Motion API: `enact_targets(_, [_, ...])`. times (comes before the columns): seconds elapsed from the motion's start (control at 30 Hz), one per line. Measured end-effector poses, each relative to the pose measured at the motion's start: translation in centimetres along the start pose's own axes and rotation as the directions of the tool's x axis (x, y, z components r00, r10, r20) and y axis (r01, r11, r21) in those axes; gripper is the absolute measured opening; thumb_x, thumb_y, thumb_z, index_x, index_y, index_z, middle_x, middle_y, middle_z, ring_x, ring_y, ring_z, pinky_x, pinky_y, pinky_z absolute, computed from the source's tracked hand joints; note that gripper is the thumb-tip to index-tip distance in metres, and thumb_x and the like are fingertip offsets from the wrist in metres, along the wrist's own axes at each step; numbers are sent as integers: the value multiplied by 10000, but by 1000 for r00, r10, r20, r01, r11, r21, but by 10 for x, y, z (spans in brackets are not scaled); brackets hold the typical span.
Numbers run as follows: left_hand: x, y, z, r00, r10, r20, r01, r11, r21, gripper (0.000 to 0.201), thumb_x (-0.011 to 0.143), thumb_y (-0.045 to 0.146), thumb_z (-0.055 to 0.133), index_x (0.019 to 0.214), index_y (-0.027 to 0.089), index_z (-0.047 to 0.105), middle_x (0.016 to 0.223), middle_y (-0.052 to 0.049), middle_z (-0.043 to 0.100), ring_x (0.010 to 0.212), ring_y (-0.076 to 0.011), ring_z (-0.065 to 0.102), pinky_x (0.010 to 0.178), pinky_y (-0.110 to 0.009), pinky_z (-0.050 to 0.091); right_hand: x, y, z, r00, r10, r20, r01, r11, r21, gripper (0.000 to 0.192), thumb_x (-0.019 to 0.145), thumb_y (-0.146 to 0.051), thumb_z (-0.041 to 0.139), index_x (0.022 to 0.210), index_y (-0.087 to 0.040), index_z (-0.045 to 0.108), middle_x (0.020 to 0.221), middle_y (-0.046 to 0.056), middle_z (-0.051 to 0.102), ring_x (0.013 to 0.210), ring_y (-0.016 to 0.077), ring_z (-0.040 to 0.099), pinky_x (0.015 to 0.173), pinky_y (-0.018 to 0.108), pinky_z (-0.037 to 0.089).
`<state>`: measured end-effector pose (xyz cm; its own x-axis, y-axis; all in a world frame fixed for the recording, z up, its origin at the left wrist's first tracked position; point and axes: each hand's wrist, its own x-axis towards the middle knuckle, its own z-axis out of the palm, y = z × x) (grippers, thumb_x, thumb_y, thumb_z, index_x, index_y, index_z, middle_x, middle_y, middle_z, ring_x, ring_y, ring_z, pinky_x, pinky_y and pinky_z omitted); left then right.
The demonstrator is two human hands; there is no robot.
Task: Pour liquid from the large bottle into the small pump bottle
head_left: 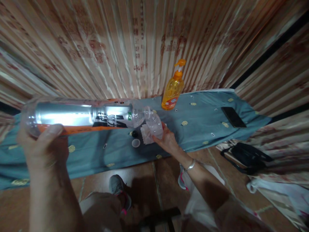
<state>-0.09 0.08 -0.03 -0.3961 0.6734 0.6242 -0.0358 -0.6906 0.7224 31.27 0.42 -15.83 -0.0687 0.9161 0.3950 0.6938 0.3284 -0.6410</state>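
My left hand (48, 141) is wrapped round the base end of a large clear plastic bottle (84, 114) with a silver and orange label. The bottle lies nearly level in the air, its mouth pointing right. At that mouth is the neck of a small clear plastic bottle (156, 125), tilted toward it; whether the two touch I cannot tell. The fingers of my right hand (166, 138) are closed on the small bottle's lower end. Beneath it lies a white tissue-like piece (145, 134) with a jagged edge. A small black cap (134, 134) and a clear round disc (135, 143) lie beside it.
An orange pump bottle (172, 91) stands at the back of the blue-green cloth (200, 122), near the pleated curtain (116, 48). A black phone (233, 117) lies on the right. Below, a black bag (248, 156) rests at the right, above the tiled floor (142, 180).
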Motion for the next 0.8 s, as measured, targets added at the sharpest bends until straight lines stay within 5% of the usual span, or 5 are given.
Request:
enact_targets(0.1, [1, -1, -3, 997, -51, 53, 52, 999, -12, 572, 509, 252, 975, 912, 247, 568, 743, 30, 591, 988, -184, 647, 790, -362, 538, -1, 0, 0, 1000, -3, -7, 3, 1000, 5, 644, 814, -381, 707, 1362, -129, 481, 1243, 181, 695, 1131, 307, 698, 916, 412, 591])
enact_targets(0.3, [6, -1, -4, 1000, 0, 6, 0, 998, -68, 638, 379, 216, 1031, 838, 253, 589, 628, 84, 527, 795, -141, 634, 801, -301, 539, -4, 1, 4, 999, -6, -33, 6, 1000, -1, 655, 808, -388, 706, 1353, -102, 482, 1254, 209, 686, 1138, 321, 696, 929, 433, 589])
enact_targets(0.5, [8, 1, 2, 997, -25, 79, 28, 999, -47, 508, 430, 196, 997, 636, 192, 533, 885, -16, 681, 900, -188, 667, 856, -314, 501, -5, 1, 4, 1000, -9, -29, 9, 1000, -8, 642, 813, -385, 697, 1352, -112, 477, 1234, 195, 697, 1119, 313, 705, 912, 422, 595])
enact_targets(0.63, [6, -5, -4, 1000, 8, 19, -7, 997, -81, 535, 425, 166, 998, 682, 231, 533, 683, 68, 565, 842, -152, 639, 899, -334, 533, -5, -1, 4, 999, -5, -43, 4, 1000, -14, 631, 830, -438, 687, 1345, -139, 481, 1238, 184, 695, 1122, 311, 704, 902, 421, 598])
enact_targets(0.8, [5, -9, -6, 1000, -12, -1, 12, 1000, -9, 574, 384, 284, 1009, 578, 219, 472, 696, 35, 534, 987, -180, 621, 996, -355, 524, -5, -6, 3, 999, 26, -44, -26, 1000, 9, 625, 820, -414, 705, 1331, -125, 491, 1174, 176, 719, 1077, 304, 721, 883, 406, 604])
